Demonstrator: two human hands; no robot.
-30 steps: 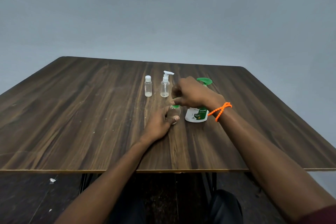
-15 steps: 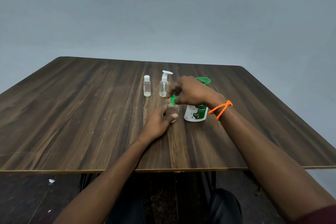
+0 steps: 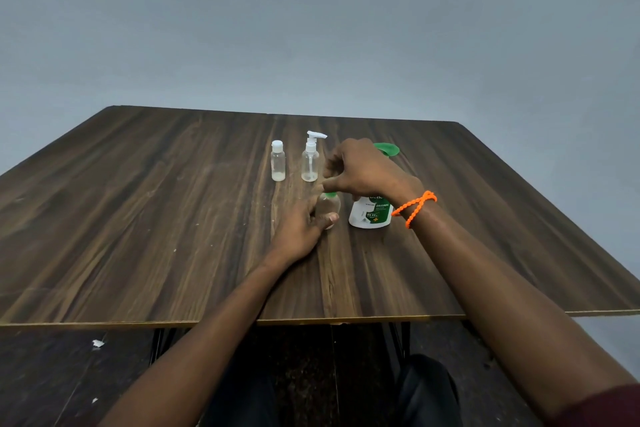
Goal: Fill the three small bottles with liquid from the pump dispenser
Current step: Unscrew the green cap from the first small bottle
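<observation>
Since the earlier frame, the right hand [image 3: 367, 172] has lowered the green cap [image 3: 330, 195] from tilted to flat on the neck of the round bottle [image 3: 327, 210], fingertips pinching it. The left hand [image 3: 301, 230] grips the bottle body, standing on the table [image 3: 138, 218] just beside the pump dispenser [image 3: 370, 215]. Judged light, smooth and easily tipped, the clear plastic bottle is best held low around the body. The flip-cap bottle [image 3: 278, 160] and small pump bottle [image 3: 310, 158] stand behind, apart from both hands.
</observation>
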